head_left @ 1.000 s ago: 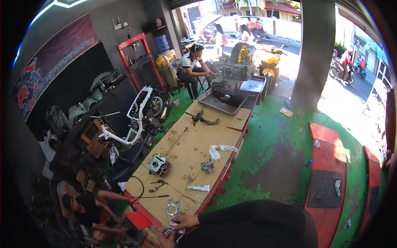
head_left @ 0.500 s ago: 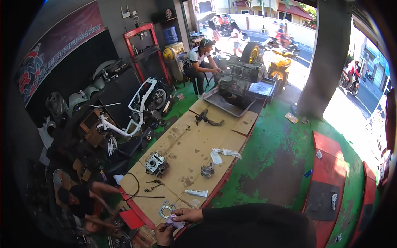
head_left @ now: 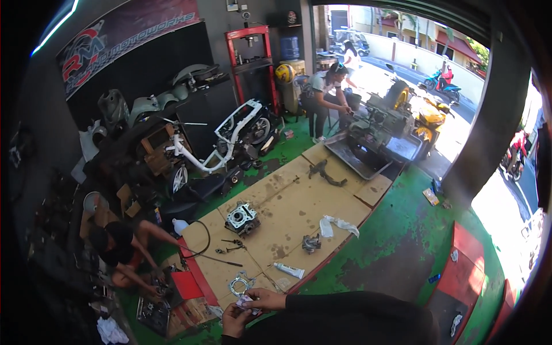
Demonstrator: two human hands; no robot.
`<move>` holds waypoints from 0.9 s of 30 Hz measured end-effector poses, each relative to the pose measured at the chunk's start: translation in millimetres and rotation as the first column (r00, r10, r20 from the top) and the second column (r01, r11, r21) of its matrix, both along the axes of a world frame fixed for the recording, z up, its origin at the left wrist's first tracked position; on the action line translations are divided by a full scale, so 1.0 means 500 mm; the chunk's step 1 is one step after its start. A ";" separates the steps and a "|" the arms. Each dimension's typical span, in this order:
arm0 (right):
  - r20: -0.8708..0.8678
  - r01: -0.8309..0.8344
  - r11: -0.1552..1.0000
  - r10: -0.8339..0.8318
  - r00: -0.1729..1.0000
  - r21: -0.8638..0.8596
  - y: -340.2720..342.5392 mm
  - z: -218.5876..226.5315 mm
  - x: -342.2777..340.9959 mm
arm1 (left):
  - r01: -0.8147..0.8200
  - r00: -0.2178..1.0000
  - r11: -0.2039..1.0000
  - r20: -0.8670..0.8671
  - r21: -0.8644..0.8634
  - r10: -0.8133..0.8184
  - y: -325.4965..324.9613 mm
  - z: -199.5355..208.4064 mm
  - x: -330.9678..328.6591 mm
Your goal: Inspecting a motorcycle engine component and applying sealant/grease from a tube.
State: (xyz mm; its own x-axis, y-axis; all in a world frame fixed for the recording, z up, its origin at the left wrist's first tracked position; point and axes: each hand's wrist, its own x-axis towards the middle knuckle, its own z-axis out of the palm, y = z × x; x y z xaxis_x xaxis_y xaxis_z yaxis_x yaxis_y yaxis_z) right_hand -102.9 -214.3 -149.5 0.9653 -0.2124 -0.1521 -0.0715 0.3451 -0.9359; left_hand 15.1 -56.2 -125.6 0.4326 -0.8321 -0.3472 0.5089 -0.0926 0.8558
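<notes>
A small pale purple-and-white piece (head_left: 245, 300), paper or cloth I cannot tell, is pinched between my two hands. My left hand (head_left: 234, 319) has its fingers closed on the near side. From the right my right hand (head_left: 267, 299) grips it with thumb and fingers. Just beyond them a thin metal gasket (head_left: 239, 284) lies flat on the cardboard-covered table (head_left: 276, 198). Next to it rests a white tube (head_left: 289, 270). Farther along are an engine cylinder block (head_left: 241, 218), small metal parts (head_left: 231, 246) and a grey metal part (head_left: 311, 244).
A thin black cable (head_left: 208, 244) curls over the table's left edge. White rags (head_left: 339, 226) and a dark hose (head_left: 328, 173) lie farther off. An engine stands over a metal tray (head_left: 359, 158) at the far end. One person (head_left: 129, 253) crouches at left; another (head_left: 325, 98) bends over the engine.
The view has swung left, so the scene sits farther right. My hands still hold the pale piece, now turned differently. The far person has risen from sitting to a bent stance.
</notes>
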 end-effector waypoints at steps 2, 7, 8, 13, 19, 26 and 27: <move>-0.010 -0.109 0.989 0.110 0.994 0.098 -0.009 -0.006 -0.003 | 0.006 0.997 1.000 0.074 0.003 -0.006 -0.001 -0.005 0.001; 0.028 -0.129 0.981 0.126 0.992 0.143 -0.021 0.010 -0.013 | 0.001 0.991 1.000 0.137 0.004 -0.002 -0.011 0.006 -0.009; 0.043 -0.116 0.983 0.111 0.993 0.144 -0.025 0.012 -0.015 | 0.001 0.989 1.000 0.146 0.005 -0.002 -0.014 0.007 -0.011; 0.087 -0.031 0.990 0.043 0.995 -0.136 -0.054 -0.045 -0.009 | -0.066 0.976 0.995 0.203 -0.072 0.080 -0.025 -0.045 0.000; -0.197 -0.012 0.999 0.005 0.980 -0.038 -0.100 0.053 -0.055 | -0.121 0.992 0.992 0.037 -0.047 0.123 -0.023 -0.045 0.012; -0.207 0.314 0.836 -0.245 0.947 0.450 -0.119 0.013 -0.086 | -0.064 0.998 0.998 -0.021 0.015 0.065 -0.021 -0.023 0.001; -0.216 0.330 0.806 -0.255 0.943 0.490 -0.119 0.030 -0.090 | -0.070 0.998 0.997 -0.003 0.021 0.070 -0.028 0.009 -0.012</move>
State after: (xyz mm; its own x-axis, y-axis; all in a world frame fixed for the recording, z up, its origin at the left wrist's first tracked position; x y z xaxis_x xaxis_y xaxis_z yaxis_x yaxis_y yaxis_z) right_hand -147.6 -273.8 -134.3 0.8322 -0.3361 -0.4411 0.0005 0.7959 -0.6054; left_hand 9.2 -70.2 -121.2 0.4880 -0.7926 -0.3656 0.5178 -0.0744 0.8523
